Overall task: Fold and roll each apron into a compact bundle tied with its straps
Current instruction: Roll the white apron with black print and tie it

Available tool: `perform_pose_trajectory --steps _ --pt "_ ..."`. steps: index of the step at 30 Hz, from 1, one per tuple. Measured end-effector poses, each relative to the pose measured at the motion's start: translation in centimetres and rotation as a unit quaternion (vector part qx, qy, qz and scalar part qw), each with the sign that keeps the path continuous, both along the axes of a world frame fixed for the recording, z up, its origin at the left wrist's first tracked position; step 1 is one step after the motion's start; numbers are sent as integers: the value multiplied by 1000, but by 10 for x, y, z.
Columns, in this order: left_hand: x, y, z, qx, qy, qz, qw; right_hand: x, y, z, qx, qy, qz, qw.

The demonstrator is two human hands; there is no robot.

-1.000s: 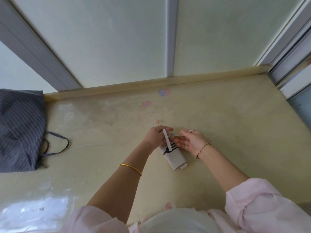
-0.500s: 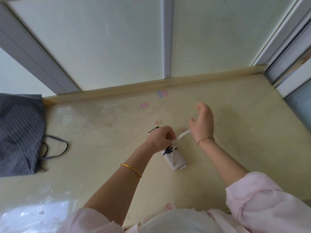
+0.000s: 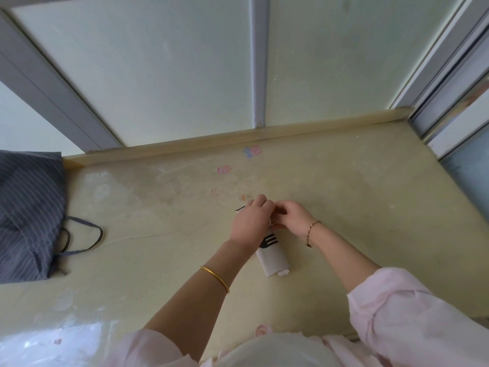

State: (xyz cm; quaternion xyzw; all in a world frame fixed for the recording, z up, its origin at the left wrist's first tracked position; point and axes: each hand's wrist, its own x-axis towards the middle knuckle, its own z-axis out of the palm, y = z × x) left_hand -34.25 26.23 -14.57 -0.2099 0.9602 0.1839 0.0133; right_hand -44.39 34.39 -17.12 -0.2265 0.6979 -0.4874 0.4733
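White apron (image 3: 272, 256) rolled into a tight short cylinder, lying on the pale yellow counter (image 3: 370, 194) near centre, long axis angled toward the person. Black fork print on its upper face, just below the hands. Near end shows the rolled layers and a small folded tab of fabric sticking out. Far end is covered by both hands.

Left hand (image 3: 250, 223) sits on the far end of the roll, fingers curled down and closed, pinching something at the top; thin white strap bit barely visible between the two hands. Right hand (image 3: 295, 217) is just beside it, touching, fingers bent inward and closed on the same spot. What exactly each one grips is hidden by knuckles; knot or wrap cannot be made out. A short dark line pokes out left of the left hand, too small to tell what it is.

Gold bangle (image 3: 214, 278) on left forearm, braided bracelet (image 3: 311, 231) on right wrist, pink sleeves at bottom edge.

Grey striped apron (image 3: 29, 213) lies well apart at the left edge, partly cut off by the frame, its dark strap (image 3: 87, 238) looping out onto the counter. Faint pink and blue marks on the counter near the back wall, blurry.
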Motion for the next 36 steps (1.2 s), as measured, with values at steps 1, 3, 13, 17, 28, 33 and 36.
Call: perform_pose_trajectory --steps 1,3,13,17,28,33,36 --pt "0 0 -1 5 5 11 1000 -2 1 -1 -2 -21 2 1000" --pt "1 0 -2 21 11 30 999 -4 3 -2 2 -41 7 999" --pt "4 -11 -2 127 61 61 988 -7 -2 5 97 69 26 993" --pt "-1 -9 -4 129 62 44 989 -3 -7 8 95 -67 -42 992" --pt "-10 2 -6 139 27 44 989 -22 7 18 119 315 141 931" --pt "-12 3 -7 136 16 39 990 -16 16 20 176 554 181 793" --pt "-10 4 -7 153 18 52 987 -31 23 17 266 534 59 800"
